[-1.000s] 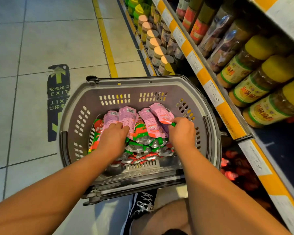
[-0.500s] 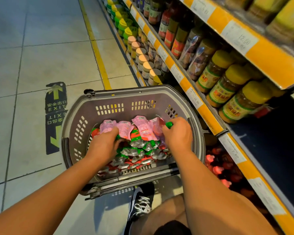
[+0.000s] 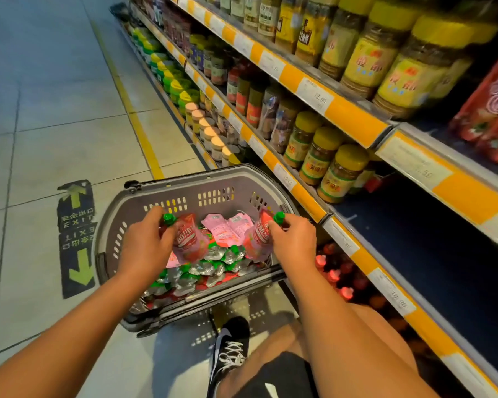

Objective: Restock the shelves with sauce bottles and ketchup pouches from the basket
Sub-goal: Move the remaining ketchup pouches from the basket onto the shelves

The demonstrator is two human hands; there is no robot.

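Note:
A grey plastic basket [image 3: 184,186] stands on the floor beside the shelves, filled with several red ketchup pouches with green caps. My left hand [image 3: 144,247] pinches one ketchup pouch [image 3: 188,239] by its green cap and holds it above the pile. My right hand [image 3: 295,239] pinches a second ketchup pouch [image 3: 258,237] by its cap in the same way. Pink-backed pouches [image 3: 227,232] lie on top of the pile between my hands. A dark blue shelf [image 3: 414,239] lies bare to the right of the basket.
Jars with yellow lids [image 3: 342,173] stand on the shelf just past the bare stretch. Red pouches [image 3: 495,110] stand on the upper right shelf. Red-capped bottles [image 3: 332,271] fill the bottom shelf. My knee and black shoe [image 3: 229,351] are behind the basket. A floor exit sign [image 3: 75,234] lies left.
Both hands have risen out of the pile, each lifting one pouch by its green cap. The view has tilted up, showing more of the shelves.

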